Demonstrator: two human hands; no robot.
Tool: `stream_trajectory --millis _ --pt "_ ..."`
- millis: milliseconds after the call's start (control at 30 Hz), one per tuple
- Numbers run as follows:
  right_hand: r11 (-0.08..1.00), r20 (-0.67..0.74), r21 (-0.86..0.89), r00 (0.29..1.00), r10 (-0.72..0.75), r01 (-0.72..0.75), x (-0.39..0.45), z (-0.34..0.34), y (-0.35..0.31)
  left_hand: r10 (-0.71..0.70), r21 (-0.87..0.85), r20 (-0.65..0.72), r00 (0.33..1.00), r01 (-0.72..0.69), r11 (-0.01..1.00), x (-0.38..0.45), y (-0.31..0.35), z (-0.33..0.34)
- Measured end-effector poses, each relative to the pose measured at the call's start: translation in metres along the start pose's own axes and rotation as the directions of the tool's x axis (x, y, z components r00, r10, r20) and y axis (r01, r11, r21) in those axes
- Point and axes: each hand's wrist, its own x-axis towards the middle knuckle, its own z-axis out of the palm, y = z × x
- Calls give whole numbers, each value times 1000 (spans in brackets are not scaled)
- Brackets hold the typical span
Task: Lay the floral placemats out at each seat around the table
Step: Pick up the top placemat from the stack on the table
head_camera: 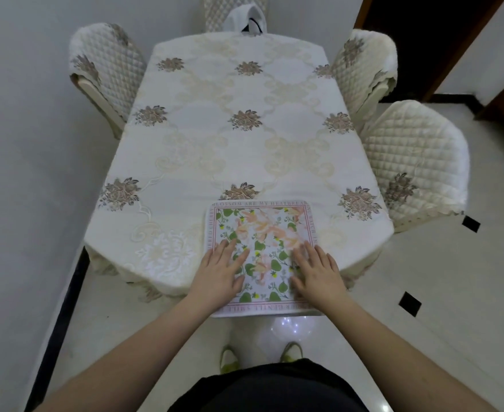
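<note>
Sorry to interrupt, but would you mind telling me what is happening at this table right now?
A person stands at the near end of the table, both hands flat on a floral placemat. The left hand and right hand press on its near half with straight fingers. The mat's near edge hangs past the table's edge. No other placemat shows at the seats with quilted chairs around the table.

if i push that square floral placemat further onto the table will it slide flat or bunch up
The square floral placemat probably slides flat: its near edge juts past the table edge without drooping, which suggests stiffness. It looks thin, so likely light. The embroidered cream tablecloth beneath may drag or wrinkle instead, especially with the left hand and right hand pressing flat on it.
</note>
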Motion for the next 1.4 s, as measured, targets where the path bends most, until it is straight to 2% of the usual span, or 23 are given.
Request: stream_trajectory --millis 233,367,467,600,700,900,1000,1067,1100,1167,1300,1333,1400 --pt "1000 73 0 997 -28 28 3 5 18 -70 -7 96 993 71 997 -3 2 10" --pt "999 53 10 998 -45 45 5 6 21 -171 5 58 983 172 985 0 0 12" --pt "998 24 53 1000 21 -22 7 6 22 -285 -80 29 958 287 955 3 -2 8" --pt "980 102 146 987 121 -136 10 7 25 -363 -166 81 928 371 914 2 -5 9" --pt "971 87 198 989 117 -132 8 7 31 -442 -283 97 892 450 847 2 -9 10" --pt "959 44 269 996 82 -91 -2 6 32 -446 -506 58 893 411 758 -2 -6 11" --pt "897 -12 431 993 116 -100 -3 -1 27 -474 -615 8 880 378 692 -3 -6 4" --pt "781 -69 617 982 174 -95 -4 -8 24 -490 -688 -50 870 326 649 -5 -5 -2" --pt "689 -79 718 972 222 -99 -4 -12 22 -500 -741 -78 862 286 608 -7 -5 -6" --pt "480 -22 865 946 324 -144 -5 -20 18 -540 -858 -76 838 221 464 -10 -3 -14" --pt "98 191 963 893 408 -251 1 -31 19 -637 -956 104 763 254 148 -9 -9 -22" --pt "52 243 957 889 389 -284 4 -34 21 -628 -964 186 756 264 33 -8 -14 -23" --pt "49 294 943 895 336 -329 5 -38 22 -542 -938 346 766 284 -198 -7 -24 -24"
